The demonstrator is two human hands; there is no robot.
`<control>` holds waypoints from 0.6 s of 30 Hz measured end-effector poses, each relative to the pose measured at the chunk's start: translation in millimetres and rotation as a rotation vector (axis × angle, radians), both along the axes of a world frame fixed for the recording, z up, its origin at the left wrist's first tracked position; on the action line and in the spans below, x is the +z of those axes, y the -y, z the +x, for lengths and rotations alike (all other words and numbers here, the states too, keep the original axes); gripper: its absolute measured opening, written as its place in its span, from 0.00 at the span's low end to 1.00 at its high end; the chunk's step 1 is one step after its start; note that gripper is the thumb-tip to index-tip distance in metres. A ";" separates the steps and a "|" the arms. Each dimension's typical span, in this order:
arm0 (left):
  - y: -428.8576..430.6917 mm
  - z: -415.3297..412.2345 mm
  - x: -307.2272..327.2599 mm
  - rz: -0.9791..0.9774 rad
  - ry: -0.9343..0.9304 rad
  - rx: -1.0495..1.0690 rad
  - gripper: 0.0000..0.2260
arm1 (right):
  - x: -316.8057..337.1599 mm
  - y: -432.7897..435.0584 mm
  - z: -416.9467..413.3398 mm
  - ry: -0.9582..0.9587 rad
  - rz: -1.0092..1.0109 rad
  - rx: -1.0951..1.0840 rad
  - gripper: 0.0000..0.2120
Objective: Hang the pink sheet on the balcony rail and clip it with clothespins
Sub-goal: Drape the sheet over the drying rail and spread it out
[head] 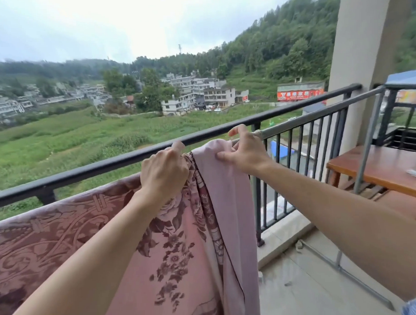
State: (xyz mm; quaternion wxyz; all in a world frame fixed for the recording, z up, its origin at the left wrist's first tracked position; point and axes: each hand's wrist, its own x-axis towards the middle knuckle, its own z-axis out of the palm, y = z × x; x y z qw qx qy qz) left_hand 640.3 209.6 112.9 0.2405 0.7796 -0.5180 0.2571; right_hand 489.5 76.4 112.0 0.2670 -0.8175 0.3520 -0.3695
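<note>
The pink sheet (pixel 186 247), printed with dark floral patterns, hangs over a thin grey metal bar (pixel 318 111) that runs just inside the black balcony rail (pixel 96 164). The cloth spreads leftward along the bar and bunches at its right end. My left hand (pixel 165 173) grips the bunched patterned fabric at the top. My right hand (pixel 244 149) pinches the plain pink edge beside it, with fingers over the bar. No clothespin shows in either hand.
A wooden table (pixel 379 168) stands at the right with a small pale item on it. A grey pipe frame (pixel 367 161) rises in front of it. A beige pillar (pixel 363 46) stands at the rail's right end. Tiled floor lies below.
</note>
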 end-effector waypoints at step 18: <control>10.3 -14.1 5.8 0.083 -0.097 0.317 0.15 | 19.0 134.5 -80.2 -0.209 -0.456 -0.217 0.14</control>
